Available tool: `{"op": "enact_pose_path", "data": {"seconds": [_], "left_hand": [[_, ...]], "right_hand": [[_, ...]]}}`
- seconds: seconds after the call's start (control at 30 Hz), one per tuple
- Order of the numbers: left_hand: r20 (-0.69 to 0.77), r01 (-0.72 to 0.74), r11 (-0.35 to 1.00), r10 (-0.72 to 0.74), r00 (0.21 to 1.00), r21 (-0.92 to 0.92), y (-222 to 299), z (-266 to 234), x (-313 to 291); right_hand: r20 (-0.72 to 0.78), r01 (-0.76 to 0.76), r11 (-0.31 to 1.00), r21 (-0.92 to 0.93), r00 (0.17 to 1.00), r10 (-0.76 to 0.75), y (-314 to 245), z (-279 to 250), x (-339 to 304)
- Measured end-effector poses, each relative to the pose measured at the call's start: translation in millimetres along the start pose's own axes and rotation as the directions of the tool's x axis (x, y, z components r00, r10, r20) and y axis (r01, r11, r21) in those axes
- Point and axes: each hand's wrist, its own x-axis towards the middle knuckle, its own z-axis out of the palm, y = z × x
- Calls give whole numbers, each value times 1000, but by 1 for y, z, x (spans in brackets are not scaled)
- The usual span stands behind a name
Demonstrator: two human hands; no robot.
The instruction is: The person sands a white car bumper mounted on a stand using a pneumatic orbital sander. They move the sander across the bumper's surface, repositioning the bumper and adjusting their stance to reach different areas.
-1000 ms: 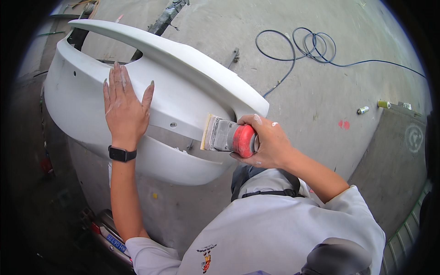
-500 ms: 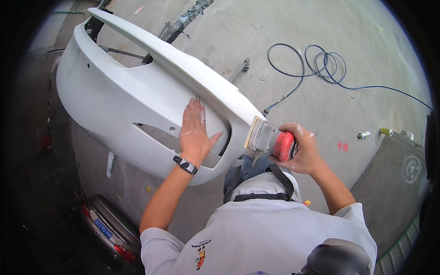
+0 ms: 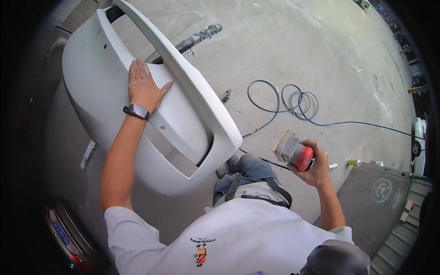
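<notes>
A white car bumper [image 3: 98, 78] stands at the left, propped on a dark stand [image 3: 199, 39] partly wrapped in plastic. Flat on its face lies my left hand [image 3: 145, 87], dusty, fingers stretched and thumb spread, near the edge of the upper opening. My right hand [image 3: 316, 167] is wrapped round a red and grey power sander [image 3: 298, 151], held in the air right of the bumper. The sander's flat rectangular pad points up and left, apart from the bumper. A blue hose [image 3: 275, 162] runs toward the sander; where it joins is hidden by my hand.
Loops of the hose [image 3: 300, 103] lie on the concrete floor beyond the sander. A small yellow-green roll [image 3: 354, 162] and a can [image 3: 333, 166] sit at the right. Below left is a dark parked car [image 3: 68, 238]; a white car [image 3: 418, 142] shows at the far right.
My left hand has slid up and left along the bumper. My right hand has carried the sander away from the bumper's right end. The whole view has shifted.
</notes>
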Motion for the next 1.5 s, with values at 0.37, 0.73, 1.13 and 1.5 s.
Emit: {"op": "enact_pose_path", "data": {"seconds": [0.37,0.73,1.13,1.5], "left_hand": [[-59,-127,912,113,992,-391,89,32,-100],[-95,258,901,-308,947,-349,54,12,-1],[14,183,645,-258,966,-742,145,15,-103],[260,309,-65,-718,646,-949,240,-45,-123]], "right_hand": [[196,285,944,-164,948,-252,94,-59,137],[332,611,791,-28,752,-569,118,-125,341],[338,882,-55,-467,121,-933,-148,-200,533],[381,421,-889,-177,-804,-457,-357,49,561]]}}
